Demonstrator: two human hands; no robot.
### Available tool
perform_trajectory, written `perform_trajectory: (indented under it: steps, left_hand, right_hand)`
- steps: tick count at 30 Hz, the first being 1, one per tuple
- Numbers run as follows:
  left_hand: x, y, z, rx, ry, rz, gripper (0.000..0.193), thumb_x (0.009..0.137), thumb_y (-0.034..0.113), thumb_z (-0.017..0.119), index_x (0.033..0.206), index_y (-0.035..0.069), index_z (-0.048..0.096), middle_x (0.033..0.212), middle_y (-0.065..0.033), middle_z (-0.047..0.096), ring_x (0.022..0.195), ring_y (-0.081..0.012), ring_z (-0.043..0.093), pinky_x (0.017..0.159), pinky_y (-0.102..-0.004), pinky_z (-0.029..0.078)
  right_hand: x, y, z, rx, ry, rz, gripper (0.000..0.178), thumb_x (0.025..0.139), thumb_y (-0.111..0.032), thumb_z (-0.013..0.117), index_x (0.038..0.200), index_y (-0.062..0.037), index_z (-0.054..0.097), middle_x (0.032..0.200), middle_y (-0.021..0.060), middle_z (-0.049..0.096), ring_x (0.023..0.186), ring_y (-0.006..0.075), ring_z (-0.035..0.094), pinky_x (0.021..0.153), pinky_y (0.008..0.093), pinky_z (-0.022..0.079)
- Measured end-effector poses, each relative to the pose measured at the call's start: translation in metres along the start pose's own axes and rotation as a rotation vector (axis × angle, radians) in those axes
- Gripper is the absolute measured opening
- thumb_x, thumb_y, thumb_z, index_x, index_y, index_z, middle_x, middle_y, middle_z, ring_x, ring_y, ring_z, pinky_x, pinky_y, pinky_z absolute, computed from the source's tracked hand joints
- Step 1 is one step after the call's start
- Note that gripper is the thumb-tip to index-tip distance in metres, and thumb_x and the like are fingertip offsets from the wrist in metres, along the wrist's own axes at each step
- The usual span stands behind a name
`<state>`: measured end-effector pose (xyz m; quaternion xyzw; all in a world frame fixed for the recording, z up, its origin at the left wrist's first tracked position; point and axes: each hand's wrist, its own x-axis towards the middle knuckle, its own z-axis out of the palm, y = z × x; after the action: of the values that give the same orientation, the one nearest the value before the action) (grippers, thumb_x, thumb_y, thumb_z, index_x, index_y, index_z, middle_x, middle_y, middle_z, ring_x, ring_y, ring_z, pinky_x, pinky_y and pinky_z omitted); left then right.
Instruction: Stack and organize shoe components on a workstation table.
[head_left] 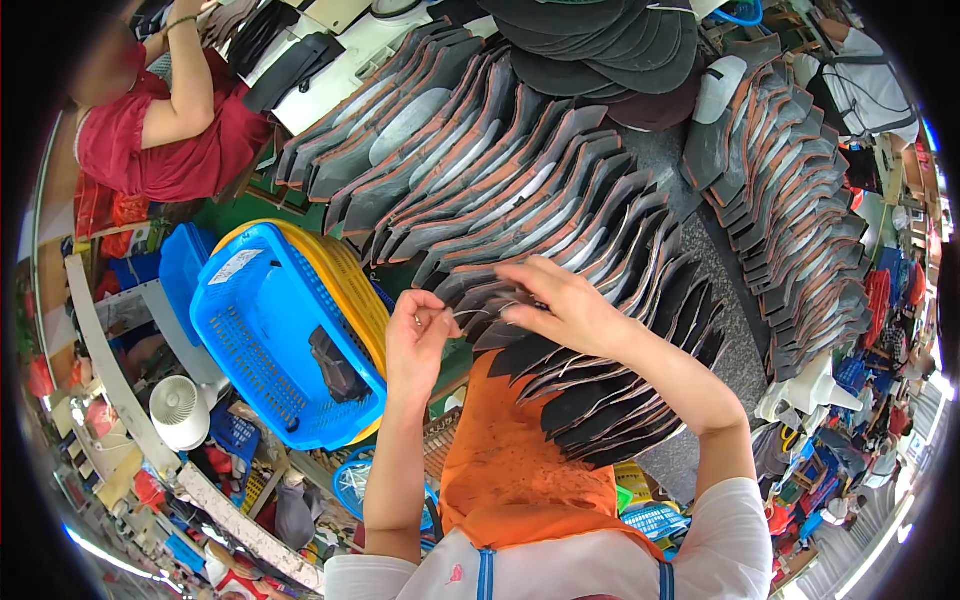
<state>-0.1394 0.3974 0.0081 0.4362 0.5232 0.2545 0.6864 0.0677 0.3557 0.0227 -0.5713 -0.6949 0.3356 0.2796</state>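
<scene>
My left hand (pixel 418 335) is closed in a pinch, with a thin pale strip (pixel 468 312) running from its fingertips toward my right hand. My right hand (pixel 568 308) reaches in over the near end of a long overlapping row of dark cut pieces (pixel 500 200) with reddish-brown edges. Its thumb and fingers are apart; whether the fingertips touch the strip or a dark piece is unclear. Under my right forearm lie more black pieces (pixel 600 395) with pale edges, fanned out beside the orange apron (pixel 530 455) on my lap.
A blue basket (pixel 235 330) with a dark item in it stands at the left, against a yellow basket (pixel 350 290). A second row of pieces (pixel 790 220) lies at the right. Black rounded sheets (pixel 600 45) are stacked at the back. A person in red (pixel 170 140) sits far left.
</scene>
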Motion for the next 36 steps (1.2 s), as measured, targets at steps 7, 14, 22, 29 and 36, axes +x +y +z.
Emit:
perform_trajectory:
  steps: [7, 14, 22, 29, 36]
  left_hand:
    - [0.007, 0.018, 0.044, -0.099, -0.19, -0.022, 0.014, 0.083, -0.003, 0.052, 0.094, 0.004, 0.046, 0.068, -0.0011, 0.052, 0.064, -0.0069, 0.051, 0.058, -0.0197, 0.039]
    - [0.022, -0.015, 0.035, 0.528, -0.021, -0.002, 0.012, 0.08, 0.01, 0.06, 0.087, 0.005, 0.052, 0.057, -0.0032, 0.054, 0.053, -0.0124, 0.053, 0.05, -0.0266, 0.04]
    - [0.033, -0.012, 0.027, 1.165, 0.273, 0.319, 0.033, 0.072, 0.025, 0.072, 0.076, 0.007, 0.045, 0.055, -0.0083, 0.055, 0.051, -0.0245, 0.057, 0.049, -0.034, 0.043]
    - [0.024, -0.005, -0.01, 0.142, 0.042, 0.001, 0.018, 0.079, 0.0, 0.059, 0.087, 0.003, 0.044, 0.064, -0.0019, 0.054, 0.06, -0.0086, 0.054, 0.055, -0.0207, 0.04]
    - [0.004, 0.016, -0.005, 0.052, 0.073, 0.052, 0.014, 0.08, -0.006, 0.052, 0.088, 0.004, 0.045, 0.071, -0.0023, 0.053, 0.066, -0.0102, 0.053, 0.062, -0.022, 0.042]
  right_hand:
    - [-0.005, 0.02, -0.014, 0.611, -0.087, 0.496, 0.011, 0.079, -0.009, 0.062, 0.087, -0.0007, 0.061, 0.074, 0.0014, 0.061, 0.071, 0.0065, 0.055, 0.064, 0.0225, 0.045]
    - [-0.015, 0.063, -0.073, -0.329, 0.121, 0.41, 0.007, 0.073, -0.008, 0.06, 0.078, -0.0037, 0.057, 0.077, 0.0105, 0.058, 0.069, 0.0255, 0.06, 0.06, 0.0326, 0.047]
    - [0.012, 0.093, -0.085, -0.658, 0.374, 0.111, 0.031, 0.069, -0.013, 0.067, 0.097, -0.0084, 0.054, 0.087, 0.008, 0.054, 0.066, 0.0272, 0.057, 0.056, 0.0351, 0.047]
    - [0.018, 0.008, 0.023, -0.462, -0.104, -0.232, 0.037, 0.074, -0.014, 0.055, 0.109, -0.003, 0.053, 0.083, 0.0075, 0.053, 0.076, 0.0228, 0.057, 0.063, 0.0324, 0.05]
    - [0.021, -0.004, 0.009, 0.253, 0.031, -0.03, 0.035, 0.078, -0.011, 0.064, 0.111, -0.0027, 0.055, 0.079, 0.0064, 0.056, 0.07, 0.0163, 0.057, 0.059, 0.0267, 0.045]
